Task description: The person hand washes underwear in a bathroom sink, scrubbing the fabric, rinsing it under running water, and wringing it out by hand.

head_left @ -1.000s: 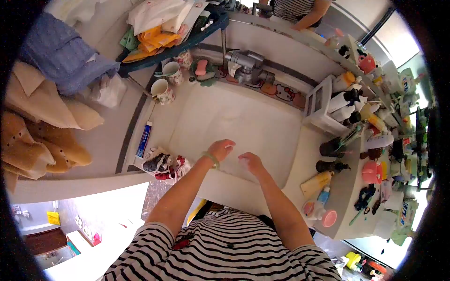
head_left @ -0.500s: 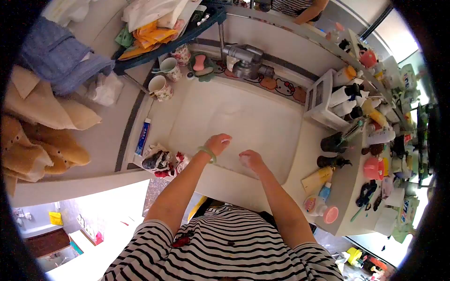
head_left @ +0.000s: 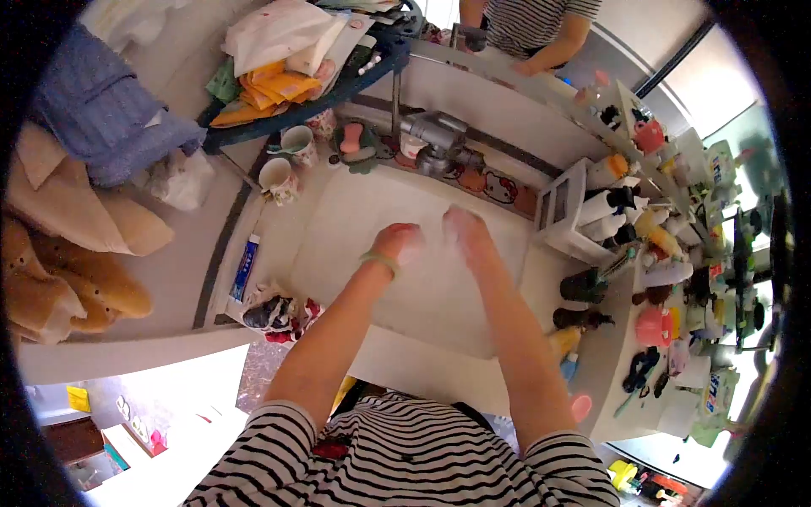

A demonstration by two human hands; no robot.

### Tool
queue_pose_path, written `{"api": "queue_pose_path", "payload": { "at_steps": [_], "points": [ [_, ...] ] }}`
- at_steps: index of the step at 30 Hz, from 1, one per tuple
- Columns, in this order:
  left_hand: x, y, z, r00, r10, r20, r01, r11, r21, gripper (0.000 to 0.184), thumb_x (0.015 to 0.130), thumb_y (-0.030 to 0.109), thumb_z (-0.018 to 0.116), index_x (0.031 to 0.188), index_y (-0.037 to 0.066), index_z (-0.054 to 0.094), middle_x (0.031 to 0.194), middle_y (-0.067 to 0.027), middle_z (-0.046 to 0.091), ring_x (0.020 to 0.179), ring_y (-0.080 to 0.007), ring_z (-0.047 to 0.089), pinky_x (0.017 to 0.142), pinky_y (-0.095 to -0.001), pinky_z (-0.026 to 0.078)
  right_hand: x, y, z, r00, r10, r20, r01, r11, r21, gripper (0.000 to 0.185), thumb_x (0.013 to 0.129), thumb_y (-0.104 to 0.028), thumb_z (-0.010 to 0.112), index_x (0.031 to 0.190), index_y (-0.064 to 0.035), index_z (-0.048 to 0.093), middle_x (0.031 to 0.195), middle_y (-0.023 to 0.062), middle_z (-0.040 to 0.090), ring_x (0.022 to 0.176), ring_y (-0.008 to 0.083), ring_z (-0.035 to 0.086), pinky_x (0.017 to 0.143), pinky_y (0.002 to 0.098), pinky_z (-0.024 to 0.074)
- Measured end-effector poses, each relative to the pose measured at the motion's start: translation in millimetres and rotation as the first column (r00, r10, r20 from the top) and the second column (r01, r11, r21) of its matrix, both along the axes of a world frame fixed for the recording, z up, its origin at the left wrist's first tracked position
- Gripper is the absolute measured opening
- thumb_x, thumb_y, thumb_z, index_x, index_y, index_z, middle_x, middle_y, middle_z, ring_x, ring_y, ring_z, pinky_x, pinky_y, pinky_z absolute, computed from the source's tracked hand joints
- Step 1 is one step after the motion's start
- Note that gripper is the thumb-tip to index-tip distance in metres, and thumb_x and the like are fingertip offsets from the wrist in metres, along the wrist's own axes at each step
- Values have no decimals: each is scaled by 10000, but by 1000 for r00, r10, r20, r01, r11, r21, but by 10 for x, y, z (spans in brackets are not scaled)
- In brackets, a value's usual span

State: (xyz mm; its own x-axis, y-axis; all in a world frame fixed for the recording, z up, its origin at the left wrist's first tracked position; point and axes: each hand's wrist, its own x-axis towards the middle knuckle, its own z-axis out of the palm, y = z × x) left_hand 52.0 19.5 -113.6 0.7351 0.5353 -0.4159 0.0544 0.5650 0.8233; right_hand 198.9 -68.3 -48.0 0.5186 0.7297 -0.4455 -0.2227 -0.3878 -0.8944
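Observation:
My left hand [head_left: 399,243], a pale green bangle [head_left: 380,262] at its wrist, is over the white sink basin [head_left: 355,203]. Its fingers look curled but smeared, with a whitish blur at their tips. Farther forward and to the right, my right hand [head_left: 465,230] is also above the basin, its fingers blurred by motion. A gap separates the two hands, and no object shows plainly in either. Behind them, at the basin's back edge, stands a grey metal faucet [head_left: 439,135]. A pink soap bar [head_left: 351,139] rests in a green soap dish [head_left: 361,162].
Patterned cups [head_left: 279,180] and a toothpaste tube [head_left: 246,269] line the left ledge, near a crumpled bundle [head_left: 272,314]. A dark corner shelf [head_left: 279,121] overhangs the back left. Bottles beside a white drawer box [head_left: 559,203] crowd the right counter.
My right hand has moved forward, toward the faucet, and is now more blurred. My left hand has shifted slightly forward. The whole view has tilted a little.

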Motion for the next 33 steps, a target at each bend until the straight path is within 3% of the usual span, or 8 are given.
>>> {"api": "queue_pose_path", "payload": {
  "at_steps": [4, 11, 14, 19, 24, 28, 29, 33],
  "points": [
    [211, 44, 370, 980, 196, 38, -190, 974, -119, 268, 808, 162, 534, 1012, -9, 563, 972, -119, 606, 846, -204, 591, 759, -313, 475, 285, 361, 99, 773, -196, -604, 401, 887, 227, 273, 844, -361, 491, 664, -157, 481, 583, -40, 453, 496, 126, 443, 433, 261, 365],
    [582, 284, -175, 901, 414, 130, -336, 854, -397, 247, 832, 163, 474, 996, -1, 559, 960, -108, 608, 872, -225, 587, 796, -335, 471, 674, 682, -466, 505, -71, -860, 546, 798, 255, 290, 841, -367, 464, 623, -178, 437, 538, -48, 435, 464, 136, 439, 438, 263, 368],
    [672, 349, -412, 828, 455, 328, -207, 791, -576, 246, 855, 181, 468, 1008, 0, 532, 915, -91, 575, 811, -231, 574, 725, -363, 496, 720, 610, -501, 445, -9, -895, 556, 787, 269, 226, 828, -320, 474, 676, -153, 460, 590, -24, 462, 510, 153, 459, 484, 269, 386],
    [844, 282, -377, 761, 635, 133, -262, 488, -833, 280, 883, 204, 393, 1030, -8, 503, 968, -107, 561, 873, -242, 555, 738, -372, 488, 742, 462, -634, 551, 153, -821, 540, 684, 490, 136, 805, -242, 490, 763, -112, 498, 675, 16, 508, 587, 181, 492, 561, 279, 418],
    [682, 125, -44, 758, 650, 44, -362, 477, -801, 298, 888, 245, 367, 1019, 19, 509, 948, -95, 563, 870, -234, 555, 723, -380, 487, 304, 648, -1174, 629, 413, -658, 472, 469, 746, 119, 782, -163, 507, 851, -71, 536, 761, 56, 554, 663, 209, 525, 638, 289, 450],
    [618, 239, -1017, 765, 602, 229, -226, 584, -779, 289, 879, 278, 382, 990, 66, 545, 933, -65, 583, 848, -203, 567, 711, -351, 495, -289, 941, -483, 726, -60, -685, 451, 794, 408, 136, 791, -210, 499, 804, -75, 512, 679, 16, 507, 609, 180, 516, 538, 291, 441],
    [559, 224, -783, 761, 607, 229, -233, 586, -776, 289, 879, 278, 382, 990, 66, 545, 933, -65, 583, 848, -203, 567, 711, -351, 495, -337, 931, -585, 495, -5, -869, 580, 747, 326, 97, 821, -118, 446, 875, -61, 503, 801, 81, 523, 695, 179, 506, 574, 279, 434],
    [450, 191, -177, 729, 682, 59, -488, 578, -654, 263, 848, 291, 468, 1000, 97, 560, 919, -33, 601, 823, -174, 580, 699, -303, 506, -403, 997, -640, 532, 56, -845, 450, 827, 338, 114, 807, -124, 472, 885, -47, 504, 821, 78, 526, 726, 172, 517, 614, 271, 447]
  ]
}}
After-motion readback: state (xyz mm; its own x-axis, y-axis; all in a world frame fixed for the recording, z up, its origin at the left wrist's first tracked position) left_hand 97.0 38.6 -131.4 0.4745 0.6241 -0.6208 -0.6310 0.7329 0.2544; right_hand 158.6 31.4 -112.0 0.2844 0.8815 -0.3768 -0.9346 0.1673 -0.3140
